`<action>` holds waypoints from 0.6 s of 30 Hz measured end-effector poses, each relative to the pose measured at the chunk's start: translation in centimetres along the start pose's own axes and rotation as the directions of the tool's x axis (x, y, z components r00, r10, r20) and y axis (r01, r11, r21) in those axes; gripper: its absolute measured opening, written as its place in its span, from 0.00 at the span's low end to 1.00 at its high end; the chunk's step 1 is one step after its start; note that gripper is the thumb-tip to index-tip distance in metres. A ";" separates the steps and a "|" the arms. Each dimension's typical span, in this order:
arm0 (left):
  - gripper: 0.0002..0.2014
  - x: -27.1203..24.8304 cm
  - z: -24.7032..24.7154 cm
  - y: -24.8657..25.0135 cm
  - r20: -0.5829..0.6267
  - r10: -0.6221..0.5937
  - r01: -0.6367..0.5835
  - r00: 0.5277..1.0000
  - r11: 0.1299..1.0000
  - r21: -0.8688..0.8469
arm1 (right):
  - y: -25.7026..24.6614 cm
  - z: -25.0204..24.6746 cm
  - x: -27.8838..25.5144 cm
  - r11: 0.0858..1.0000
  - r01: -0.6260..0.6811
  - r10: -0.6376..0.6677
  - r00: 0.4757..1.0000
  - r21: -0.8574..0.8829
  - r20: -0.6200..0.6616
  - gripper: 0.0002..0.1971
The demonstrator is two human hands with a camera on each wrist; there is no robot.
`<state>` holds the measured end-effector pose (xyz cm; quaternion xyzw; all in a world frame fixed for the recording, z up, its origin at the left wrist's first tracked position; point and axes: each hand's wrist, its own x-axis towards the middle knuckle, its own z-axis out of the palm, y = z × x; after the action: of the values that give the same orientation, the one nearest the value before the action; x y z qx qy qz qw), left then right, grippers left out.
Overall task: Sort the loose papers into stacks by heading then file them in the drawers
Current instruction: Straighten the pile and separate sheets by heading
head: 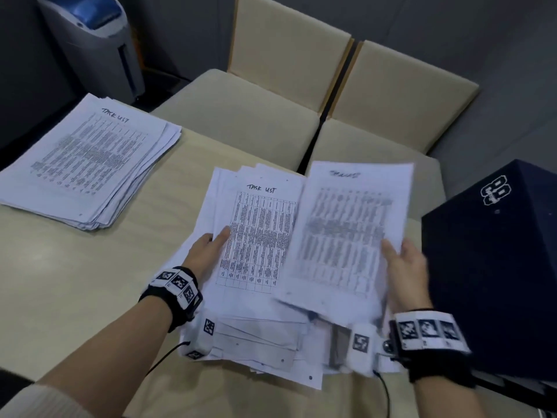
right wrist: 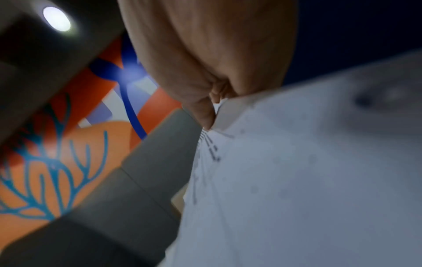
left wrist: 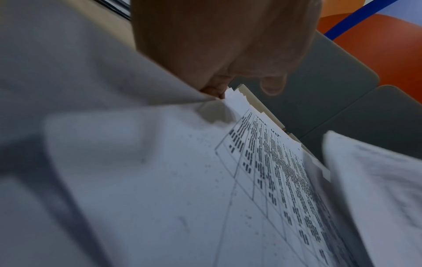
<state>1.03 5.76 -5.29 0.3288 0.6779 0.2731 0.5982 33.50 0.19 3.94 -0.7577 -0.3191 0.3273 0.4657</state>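
Slippage is the risk: the right hand (head: 405, 267) pinches one blurred sheet (head: 346, 236) at its edge, lifted at centre right, while the left hand (head: 208, 251) grips the loose pile (head: 256, 236) at centre on the counter (head: 75, 282). A weak grip could scatter pages short of the sorted stack (head: 87, 164), upper left.

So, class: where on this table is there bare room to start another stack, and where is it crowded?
Bare table lies between the far-left stack and the left hand; a smaller strip runs behind the held papers. It is crowded under both hands, and the dark box blocks the right.
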 end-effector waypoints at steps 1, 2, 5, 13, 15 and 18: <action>0.56 -0.1 0.0 0.4 0.014 -0.008 0.008 1.000 1.000 -0.002 | 1.3 1.7 0.1 0.997 -0.054 0.056 0.998 -0.061 0.030 0.05; 0.60 -0.1 -0.2 0.7 0.031 -0.024 0.024 0.999 1.000 -0.012 | 2.5 3.4 0.0 0.986 -0.093 0.103 0.992 -0.135 0.068 0.07; 0.61 0.2 -0.5 1.2 0.062 -0.055 0.058 0.997 0.997 -0.045 | 4.2 7.0 -1.3 0.945 -0.172 0.215 0.967 -0.279 0.134 0.16; 0.60 0.6 -0.8 2.0 0.104 -0.106 0.107 0.989 0.994 -0.003 | -1.1 9.2 -3.1 0.882 -0.030 0.082 0.993 -0.471 0.090 0.09; 0.56 0.5 -0.8 2.1 0.096 -0.122 0.125 0.988 0.992 -0.024 | -5.1 8.4 -4.8 0.938 0.135 -0.082 0.982 -0.319 0.173 0.05; 0.49 0.1 -0.9 2.3 0.104 -0.098 0.098 0.990 0.995 -0.002 | -9.7 7.1 -7.1 0.981 0.078 -0.129 0.949 0.180 0.289 0.10</action>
<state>0.36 7.31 -3.49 0.3066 0.6602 0.2285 0.6465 22.02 1.68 11.73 -0.6401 -0.3969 0.4388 0.4901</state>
